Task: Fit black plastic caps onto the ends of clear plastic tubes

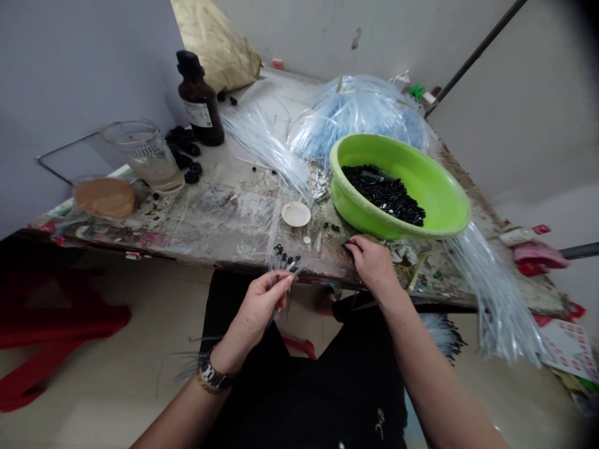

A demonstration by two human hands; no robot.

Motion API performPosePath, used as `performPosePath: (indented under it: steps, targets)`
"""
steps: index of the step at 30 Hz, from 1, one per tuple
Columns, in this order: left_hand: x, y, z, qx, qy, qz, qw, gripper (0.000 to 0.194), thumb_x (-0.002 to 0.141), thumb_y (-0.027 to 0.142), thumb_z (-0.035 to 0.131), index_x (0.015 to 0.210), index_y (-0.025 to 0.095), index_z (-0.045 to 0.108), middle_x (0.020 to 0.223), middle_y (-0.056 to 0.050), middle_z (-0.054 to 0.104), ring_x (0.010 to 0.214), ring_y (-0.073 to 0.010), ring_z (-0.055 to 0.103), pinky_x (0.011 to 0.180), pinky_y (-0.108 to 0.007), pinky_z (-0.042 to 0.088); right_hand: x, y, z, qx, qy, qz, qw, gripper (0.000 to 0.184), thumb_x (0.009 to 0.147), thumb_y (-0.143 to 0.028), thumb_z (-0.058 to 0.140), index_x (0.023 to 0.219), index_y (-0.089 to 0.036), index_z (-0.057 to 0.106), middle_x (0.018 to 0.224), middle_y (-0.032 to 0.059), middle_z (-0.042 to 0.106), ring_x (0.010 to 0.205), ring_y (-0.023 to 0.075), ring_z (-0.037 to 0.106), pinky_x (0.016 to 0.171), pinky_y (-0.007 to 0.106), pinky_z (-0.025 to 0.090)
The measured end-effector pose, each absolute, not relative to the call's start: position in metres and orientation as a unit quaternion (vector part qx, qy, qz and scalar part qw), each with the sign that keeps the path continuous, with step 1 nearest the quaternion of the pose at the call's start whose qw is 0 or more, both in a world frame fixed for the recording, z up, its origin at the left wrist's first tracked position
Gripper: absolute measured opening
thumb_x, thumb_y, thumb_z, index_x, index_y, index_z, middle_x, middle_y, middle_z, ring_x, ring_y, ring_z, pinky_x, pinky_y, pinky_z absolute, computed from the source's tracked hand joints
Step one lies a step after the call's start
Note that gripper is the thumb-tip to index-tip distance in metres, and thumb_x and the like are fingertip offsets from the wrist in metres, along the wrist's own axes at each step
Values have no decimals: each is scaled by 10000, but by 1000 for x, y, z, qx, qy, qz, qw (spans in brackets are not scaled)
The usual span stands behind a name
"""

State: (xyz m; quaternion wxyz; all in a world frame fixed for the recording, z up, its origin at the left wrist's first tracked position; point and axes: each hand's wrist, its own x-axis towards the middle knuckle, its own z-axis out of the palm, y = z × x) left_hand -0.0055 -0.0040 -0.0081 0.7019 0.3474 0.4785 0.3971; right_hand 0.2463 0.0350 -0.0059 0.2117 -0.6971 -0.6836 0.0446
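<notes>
In front of me the worn, stained tabletop (210, 215) carries a green basin (449, 199) of black pieces (384, 193), a small white dish (296, 214), bundles of clear tubes (266, 146), a dark brown bottle (201, 109) and, towards my left, a glass (152, 162).

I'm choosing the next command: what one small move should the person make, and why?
Probably bring the right hand over to the left hand: its fingertips seem to pinch a small black piece, while the left holds clear tubes, some black-tipped, at least one apparently bare.
</notes>
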Motion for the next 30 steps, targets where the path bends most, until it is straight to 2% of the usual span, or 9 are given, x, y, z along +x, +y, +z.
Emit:
performPosePath:
  steps: [10, 14, 25, 30]
  targets:
    - [-5, -4, -11, 342, 479, 398, 704, 245, 738, 351, 718, 853, 139, 674, 607, 41, 518, 485, -62, 425, 471, -202, 292, 238, 28, -15, -689, -689, -2, 223, 208, 904, -237, 502, 950, -154, 687, 934, 129, 670, 879, 258, 604, 800, 345, 438]
    - [-4, -5, -11, 344, 478, 402, 701, 255, 735, 352, 716, 853, 131, 675, 609, 41, 516, 486, -60, 429, 470, -198, 297, 238, 31, -19, -686, -681, 12, 258, 195, 892, -239, 511, 915, -167, 691, 914, 113, 678, 848, 250, 613, 781, 339, 444]
    - [-8, -3, -10, 345, 476, 406, 700, 245, 750, 348, 707, 871, 138, 671, 613, 42, 509, 491, -58, 424, 468, -191, 298, 224, 41, 3, -650, -596, 185, 433, 122, 811, -270, 577, 798, -190, 668, 756, 20, 693, 716, 187, 610, 702, 287, 451]
    - [-9, -4, -12, 340, 474, 407, 703, 256, 753, 346, 703, 892, 133, 672, 631, 39, 509, 501, -61, 429, 471, -191, 301, 212, 61, 14, -614, -601, 229, 458, 110, 780, -271, 604, 794, -181, 666, 768, 21, 693, 733, 185, 616, 722, 290, 453]
